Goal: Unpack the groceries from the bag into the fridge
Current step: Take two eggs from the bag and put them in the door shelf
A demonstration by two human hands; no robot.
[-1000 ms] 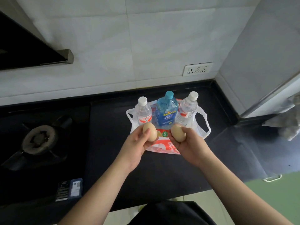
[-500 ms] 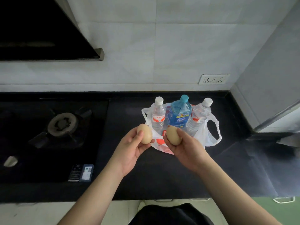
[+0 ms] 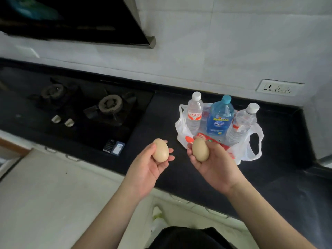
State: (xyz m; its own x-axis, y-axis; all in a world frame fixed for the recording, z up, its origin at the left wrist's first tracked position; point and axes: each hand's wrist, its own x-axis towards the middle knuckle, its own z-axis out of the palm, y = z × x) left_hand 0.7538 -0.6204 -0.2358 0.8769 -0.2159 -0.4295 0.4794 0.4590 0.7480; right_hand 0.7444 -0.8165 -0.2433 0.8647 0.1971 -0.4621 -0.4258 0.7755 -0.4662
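The left hand (image 3: 149, 164) cradles 1 smooth beige egg (image 3: 160, 150) upright in its curled fingers, thumb pressed along the shell's near side; the right hand (image 3: 213, 164) holds a 2nd beige egg (image 3: 200, 149) the same way, fingers wrapped round its far side. Both palms face up, likely so that each fragile shell rests in a cup rather than a pinch. The eggs hang above the front edge of the black stone counter (image 3: 161, 112), near each other but apart.

Behind the right hand, toward the counter's back right corner, the thin white plastic bag (image 3: 251, 150) lies flattened open on the counter. 3 bottles stand upright on it in a row: a clear water bottle with a white cap and red label (image 3: 194, 114) on the left, a squat blue bottle with a teal cap (image 3: 220, 116) in the middle, and a 2nd clear white-capped bottle (image 3: 241, 123) on the right. Spread flat like this, the bag leaves every item easy to lift out.

At the counter's left end sits a black gas hob (image 3: 109, 106); a white wall socket (image 3: 277, 88) is above the back edge. The fridge itself is not clearly in view, so the eggs probably have to be carried away from the counter, with the bottles left to unpack.
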